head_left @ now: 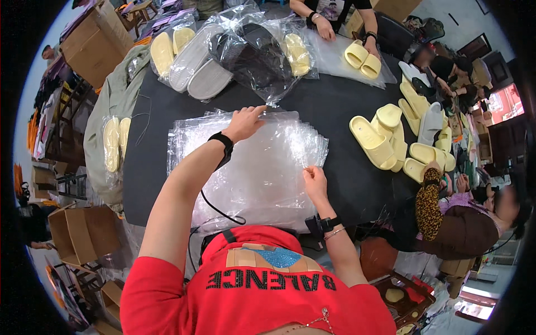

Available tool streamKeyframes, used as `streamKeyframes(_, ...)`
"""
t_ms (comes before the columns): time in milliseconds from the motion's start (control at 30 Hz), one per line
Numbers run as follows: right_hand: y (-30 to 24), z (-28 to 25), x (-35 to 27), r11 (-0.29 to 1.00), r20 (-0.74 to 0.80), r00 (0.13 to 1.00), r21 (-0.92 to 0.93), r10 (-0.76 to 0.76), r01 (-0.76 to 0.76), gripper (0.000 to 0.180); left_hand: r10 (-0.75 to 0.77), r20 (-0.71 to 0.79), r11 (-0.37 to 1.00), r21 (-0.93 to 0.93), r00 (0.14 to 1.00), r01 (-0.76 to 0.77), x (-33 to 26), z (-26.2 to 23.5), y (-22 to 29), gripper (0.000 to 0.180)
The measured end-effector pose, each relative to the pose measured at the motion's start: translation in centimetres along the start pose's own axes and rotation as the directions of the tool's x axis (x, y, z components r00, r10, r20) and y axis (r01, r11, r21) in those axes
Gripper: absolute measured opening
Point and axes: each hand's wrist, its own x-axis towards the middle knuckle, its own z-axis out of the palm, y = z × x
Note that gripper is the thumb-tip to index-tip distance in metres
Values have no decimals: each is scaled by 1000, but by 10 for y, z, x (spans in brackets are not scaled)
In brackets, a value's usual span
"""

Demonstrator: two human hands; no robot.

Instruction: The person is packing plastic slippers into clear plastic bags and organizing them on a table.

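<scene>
A stack of clear plastic bags (251, 173) lies on the black tabletop in front of me. My left hand (245, 124) is over the stack's far edge, fingers stretched to the right, their tips beside the near corner of a clear bag of black slippers (254, 56). Whether they touch that corner I cannot tell. At the stack's right edge, my right hand (316, 183) has its fingers closed in a pinch on the edge of a plastic bag. Bagged grey slippers (209, 81) and bagged pale yellow slippers (162, 53) lie beside the black ones.
Loose yellow slippers (371, 142) sit on the table's right side. Across the table, a person's hand (371, 44) holds yellow slippers (363, 58) over plastic bags. Another person (458, 218) reaches in from the right. An open cardboard box (84, 234) stands at left.
</scene>
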Motion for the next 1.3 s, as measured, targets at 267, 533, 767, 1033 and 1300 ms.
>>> streamKeyframes(267,-49,0,-6,960,-25,997,-271,-75,66,19,-128,-246,977,137,961,165,-14,0,-17,57)
streamKeyframes(533,-60,3,-11,871,170,984,473,54,-130,32,-77,-239,997,-26,968,73,-23,-41,-21,49)
streamKeyframes(767,-27,28,-4,957,327,932,179,159,-227,45,-304,-345,936,65,888,345,-75,-56,-97,51)
streamKeyframes(1033,-37,38,-10,1000,19,1000,-18,9,-9,64,-810,8,389,-741,586,548,-209,-66,-134,91)
streamKeyframes(1300,-32,36,-23,854,287,947,447,144,-265,74,-587,43,453,-810,808,372,-202,-40,-100,85)
